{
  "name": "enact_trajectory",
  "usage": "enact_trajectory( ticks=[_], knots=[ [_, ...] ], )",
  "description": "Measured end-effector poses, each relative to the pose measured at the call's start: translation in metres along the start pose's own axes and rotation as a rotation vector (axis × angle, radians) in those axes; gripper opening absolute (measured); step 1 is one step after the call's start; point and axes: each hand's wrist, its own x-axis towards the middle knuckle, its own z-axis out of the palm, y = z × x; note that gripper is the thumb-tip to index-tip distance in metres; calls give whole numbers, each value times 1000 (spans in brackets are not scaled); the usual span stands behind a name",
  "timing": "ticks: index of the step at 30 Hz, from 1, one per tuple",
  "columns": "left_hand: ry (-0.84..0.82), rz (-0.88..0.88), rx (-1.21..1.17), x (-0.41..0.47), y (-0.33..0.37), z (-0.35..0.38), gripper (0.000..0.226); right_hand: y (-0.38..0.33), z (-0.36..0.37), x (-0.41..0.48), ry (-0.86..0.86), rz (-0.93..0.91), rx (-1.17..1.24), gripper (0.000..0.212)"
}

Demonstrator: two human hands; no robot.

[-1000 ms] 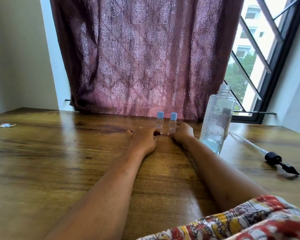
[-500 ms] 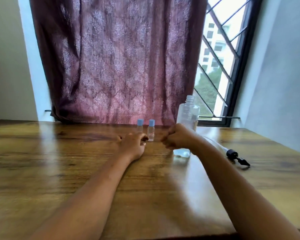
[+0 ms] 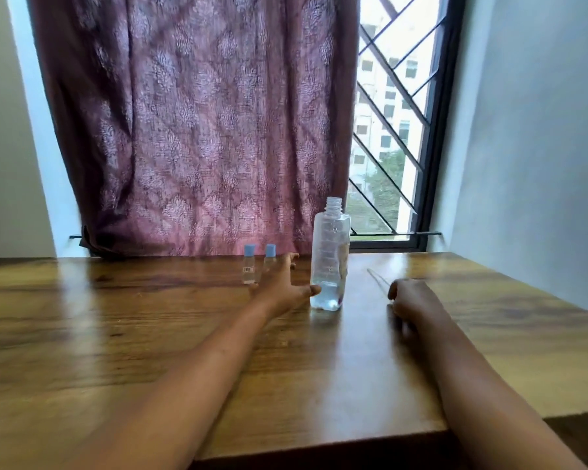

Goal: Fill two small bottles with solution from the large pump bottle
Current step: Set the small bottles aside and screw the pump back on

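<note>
Two small clear bottles with blue caps, the left one (image 3: 249,266) and the right one (image 3: 270,254), stand at the table's far edge by the curtain. My left hand (image 3: 279,283) lies spread just in front of them, partly covering the right one, and its thumb reaches the lower side of the large clear bottle (image 3: 330,252). That bottle stands uncapped with a little liquid at its bottom. My right hand (image 3: 411,301) sits to its right with fingers curled down over the pump. Only the pump's thin tube (image 3: 377,276) shows beyond the knuckles.
The wooden table (image 3: 150,334) ends in a front edge near my right forearm. A maroon curtain (image 3: 190,130) hangs behind the bottles. To the right are a barred window (image 3: 394,147) and a wall.
My right hand has left the small bottles and moved right, onto the pump. My left hand has opened and slid right toward the large bottle. The view has shifted rightward.
</note>
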Motion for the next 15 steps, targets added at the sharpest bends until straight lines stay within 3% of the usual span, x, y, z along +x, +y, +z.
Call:
enact_trajectory(
  ticks=[4, 7, 11, 15],
  knots=[
    [-13, -15, -147, 1, 24, 25, 107, -7, 6, 3, 95, -31, 135, 28],
    [122, -126, -142, 6, 39, 46, 109, -10, -1, -1, 244, -77, 362, 31],
    [278, -182, -132, 13, 40, 60, 86, -15, -16, -10, 498, -111, 712, 43],
    [253, -102, -212, 25, 24, 52, 70, -23, -43, -11, 651, -107, 929, 36]
  ],
)
